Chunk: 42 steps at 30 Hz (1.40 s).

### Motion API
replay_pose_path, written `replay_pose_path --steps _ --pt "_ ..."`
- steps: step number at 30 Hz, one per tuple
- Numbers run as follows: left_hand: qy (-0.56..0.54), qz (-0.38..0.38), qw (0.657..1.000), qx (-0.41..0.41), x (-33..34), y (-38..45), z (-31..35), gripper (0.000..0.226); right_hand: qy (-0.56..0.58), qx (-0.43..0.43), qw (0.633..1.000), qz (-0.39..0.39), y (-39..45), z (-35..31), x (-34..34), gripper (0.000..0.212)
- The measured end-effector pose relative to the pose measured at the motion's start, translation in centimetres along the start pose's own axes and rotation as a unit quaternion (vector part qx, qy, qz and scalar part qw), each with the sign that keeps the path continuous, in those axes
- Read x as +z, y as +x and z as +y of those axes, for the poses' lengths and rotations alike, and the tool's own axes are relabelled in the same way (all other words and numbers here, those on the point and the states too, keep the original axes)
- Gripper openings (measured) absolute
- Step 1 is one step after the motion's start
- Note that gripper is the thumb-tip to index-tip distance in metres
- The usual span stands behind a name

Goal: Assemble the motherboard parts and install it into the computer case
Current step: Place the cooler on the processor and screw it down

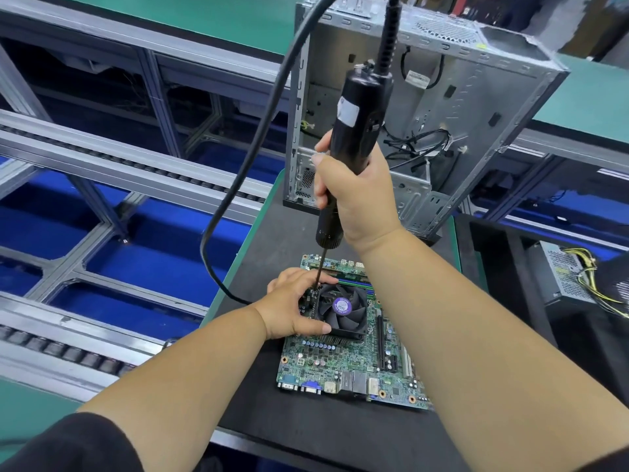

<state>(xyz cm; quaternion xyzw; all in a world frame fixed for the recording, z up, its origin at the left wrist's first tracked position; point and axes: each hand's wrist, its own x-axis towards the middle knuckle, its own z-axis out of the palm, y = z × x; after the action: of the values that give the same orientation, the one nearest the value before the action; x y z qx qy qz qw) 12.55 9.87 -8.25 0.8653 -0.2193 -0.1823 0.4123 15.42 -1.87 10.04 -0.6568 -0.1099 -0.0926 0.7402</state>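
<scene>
Black sleeve (78,444) fills the near corner. Behind, an open computer case (425,131) stands upright on the dark counter (340,437); the green motherboard (350,356) lies flat before it. Right hand (354,195) grips an electric screwdriver (357,131), bit down at the CPU cooler fan (342,310), which left hand (292,308) fingers hold.

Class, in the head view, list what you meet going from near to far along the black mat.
Motherboard → cooler fan held by the left hand → right hand gripping the screwdriver → computer case.
</scene>
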Motion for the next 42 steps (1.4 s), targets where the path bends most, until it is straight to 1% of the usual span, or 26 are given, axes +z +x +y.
replay_pose_path --steps 8,12,17,23,30,33,39,42 --pt "-0.006 -0.01 1.0 -0.004 -0.1 -0.1 0.1 0.077 0.002 -0.001 1.0 -0.002 -0.1 0.3 -0.4 0.011" --pt "-0.002 -0.006 1.0 -0.001 -0.2 -0.2 0.2 0.076 0.0 -0.01 1.0 -0.028 -0.6 0.0 0.2 0.009" --pt "-0.004 -0.003 1.0 -0.006 -0.3 -0.2 0.2 0.075 -0.025 -0.018 0.998 -0.056 -1.0 -0.4 1.0 0.015" --pt "0.004 0.0 1.0 0.011 -0.2 -0.1 -0.2 0.075 -0.061 -0.012 0.995 -0.078 -0.7 -0.3 1.7 0.017" --pt "0.01 -0.006 1.0 0.02 -0.3 0.0 -0.3 0.074 -0.063 -0.004 0.996 -0.057 -0.2 0.2 1.7 0.01" --pt "0.01 -0.008 1.0 0.021 -0.4 0.0 -0.3 0.074 -0.061 0.001 0.997 -0.049 -0.2 0.5 1.7 0.013" --pt "0.01 -0.013 1.0 0.015 -0.4 0.1 -0.2 0.078 -0.009 0.007 1.0 -0.007 -0.1 0.3 0.2 0.015" --pt "0.01 -0.012 1.0 0.01 -0.2 0.2 -0.3 0.078 -0.001 0.005 1.0 -0.007 -0.1 0.3 -0.2 0.01"
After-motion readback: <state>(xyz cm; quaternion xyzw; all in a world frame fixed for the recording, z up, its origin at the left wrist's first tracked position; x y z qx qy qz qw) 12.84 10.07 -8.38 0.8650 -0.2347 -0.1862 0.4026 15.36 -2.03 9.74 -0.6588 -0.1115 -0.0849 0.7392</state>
